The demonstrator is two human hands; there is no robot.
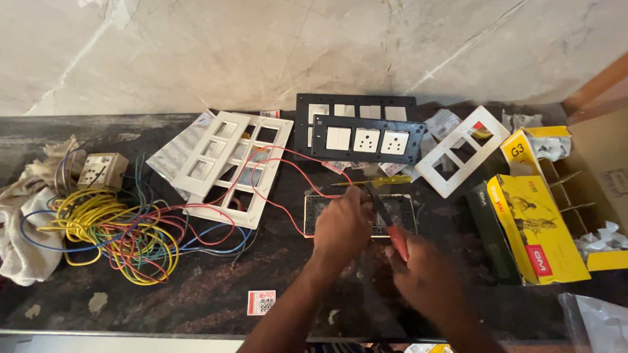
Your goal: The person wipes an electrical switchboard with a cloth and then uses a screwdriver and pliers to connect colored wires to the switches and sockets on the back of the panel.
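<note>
Left hand (341, 225), centre of frame: fingers curled tight, pinching a red wire (278, 175) just above a grey switch plate (402, 210) lying flat on the bench (216, 287). Right hand (422, 268), lower centre-right: fingers closed round the red handles of a pair of pliers (386, 219), the dark nose pointing up-left to the pinched wire over the plate. Yellow-handled screwdriver (373, 181): lying just above the plate, tip to the left. Black switch panels (360, 134), two, overlapping, upper centre, fitted with white switches and sockets. White grid frame (229, 167): left of centre, tilted, the red wire looping across it. White four-window frame (461, 150): upper right, tilted. Tangle of coloured wires (111, 232), mostly yellow and red: left of frame. Small beige socket box (101, 170): upper left, above the tangle. White cloth (23, 235): far left edge. Yellow cartons (546, 222): right of frame, opened.
</note>
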